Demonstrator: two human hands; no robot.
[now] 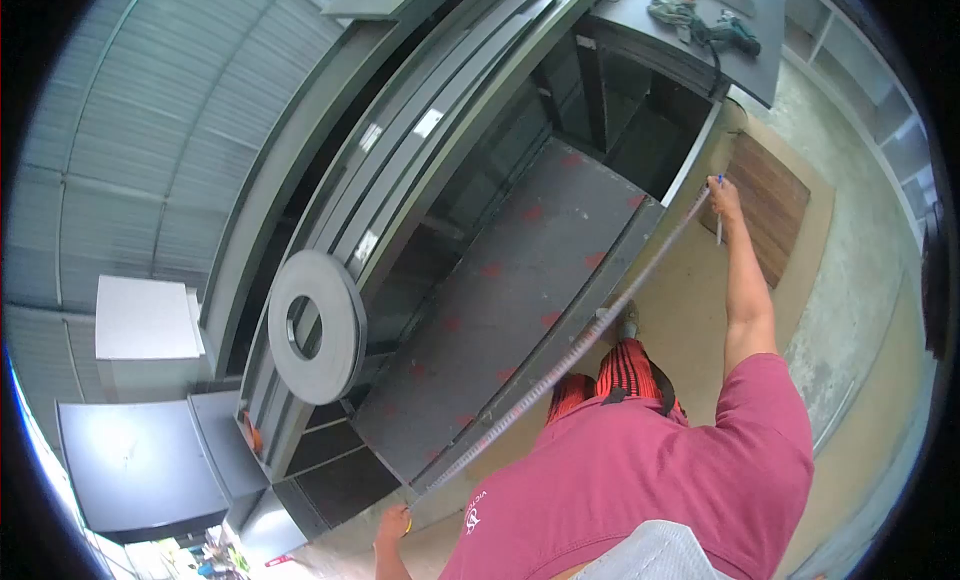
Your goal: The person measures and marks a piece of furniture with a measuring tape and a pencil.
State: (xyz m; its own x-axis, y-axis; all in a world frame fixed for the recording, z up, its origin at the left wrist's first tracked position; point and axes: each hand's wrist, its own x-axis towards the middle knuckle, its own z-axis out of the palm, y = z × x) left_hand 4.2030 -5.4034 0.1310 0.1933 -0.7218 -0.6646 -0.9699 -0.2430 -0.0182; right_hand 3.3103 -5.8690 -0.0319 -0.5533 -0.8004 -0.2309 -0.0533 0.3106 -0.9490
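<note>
A long tape measure (560,365) is stretched diagonally along the front edge of a dark metal bench frame (640,235). My right hand (725,198) is closed on its upper end at the far right corner, and a slim pen (719,228) with a blue tip sticks out of the same hand. Low on the left, my left hand (393,523) is closed at the other end, with a bit of yellow showing at its fingers. Inside the frame lies a dark panel (510,290) with several red marks.
A large grey roll of strip (318,327) leans on the long rails (430,130). A wooden board (765,205) lies on the floor at right. Gloves (700,22) rest on a grey tabletop (625,5). White shelving (860,60) stands at far right.
</note>
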